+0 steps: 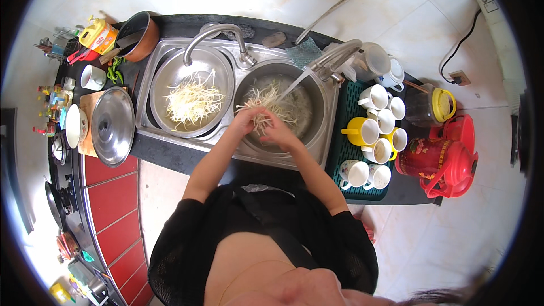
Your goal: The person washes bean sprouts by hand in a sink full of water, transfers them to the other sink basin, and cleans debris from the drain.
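Observation:
Over the right sink basin (pixel 320 99), a loose bunch of bean sprouts (pixel 264 102) is held between my two hands. My left hand (pixel 248 120) grips the bunch from the left. My right hand (pixel 276 131) closes on it from the right, its fingertips partly hidden among the stems. A stream of water (pixel 295 83) runs from the right faucet (pixel 334 59) into the basin, just right of the bunch. More sprouts (pixel 195 101) lie heaped in a round metal bowl (pixel 212 59) in the left basin.
A left faucet (pixel 212 29) arches over the metal bowl. Right of the sink, a green tray (pixel 338 161) carries several mugs, with a red thermos (pixel 436 161) beyond. To the left stand a metal lid (pixel 113 127) on a cutting board, a brown pot (pixel 144 45) and green peppers (pixel 115 71).

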`<state>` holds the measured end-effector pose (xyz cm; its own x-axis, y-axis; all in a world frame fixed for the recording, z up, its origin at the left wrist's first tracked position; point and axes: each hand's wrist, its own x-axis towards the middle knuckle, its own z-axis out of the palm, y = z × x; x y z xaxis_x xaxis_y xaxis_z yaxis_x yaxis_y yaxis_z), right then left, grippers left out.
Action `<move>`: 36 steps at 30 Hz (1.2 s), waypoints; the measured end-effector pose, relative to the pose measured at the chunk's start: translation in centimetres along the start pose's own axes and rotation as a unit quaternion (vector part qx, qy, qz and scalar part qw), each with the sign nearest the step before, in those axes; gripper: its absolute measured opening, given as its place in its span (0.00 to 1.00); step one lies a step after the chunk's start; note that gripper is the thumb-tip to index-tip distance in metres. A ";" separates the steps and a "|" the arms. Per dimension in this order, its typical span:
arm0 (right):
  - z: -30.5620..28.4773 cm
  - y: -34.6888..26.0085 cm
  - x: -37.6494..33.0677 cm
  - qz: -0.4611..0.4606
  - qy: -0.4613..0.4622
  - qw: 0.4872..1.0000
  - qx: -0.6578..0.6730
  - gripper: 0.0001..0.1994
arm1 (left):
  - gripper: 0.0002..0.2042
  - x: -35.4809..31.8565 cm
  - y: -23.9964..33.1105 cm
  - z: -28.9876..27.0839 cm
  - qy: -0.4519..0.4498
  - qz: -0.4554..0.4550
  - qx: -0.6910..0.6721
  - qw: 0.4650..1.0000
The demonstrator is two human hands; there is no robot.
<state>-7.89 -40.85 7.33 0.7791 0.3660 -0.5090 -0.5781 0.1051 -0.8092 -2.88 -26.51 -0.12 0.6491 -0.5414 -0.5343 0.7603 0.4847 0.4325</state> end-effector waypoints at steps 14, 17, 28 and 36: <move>-10.4 5.7 0.8 -0.005 0.190 0.980 -0.066 0.16 | 0.16 -4.4 5.4 1.5 0.025 0.024 -0.010 0.999; -10.9 8.7 2.2 -0.032 0.210 0.945 -0.247 0.17 | 0.17 -4.8 5.5 1.4 0.024 0.024 -0.014 0.999; -8.6 12.1 6.0 -0.019 -0.022 0.845 -0.534 0.26 | 0.19 -8.0 9.2 -0.1 0.065 0.082 -0.039 0.994; -14.5 8.0 6.3 -0.018 0.300 0.850 -0.434 0.31 | 0.18 -14.8 16.1 -5.5 0.141 0.159 0.034 0.977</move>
<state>-4.11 -51.09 -6.60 0.9265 -0.1872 -0.3264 -0.3573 -0.7097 -0.6072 -0.35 -6.89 10.78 0.8274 -0.1564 -0.5394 0.5277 0.5450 0.6515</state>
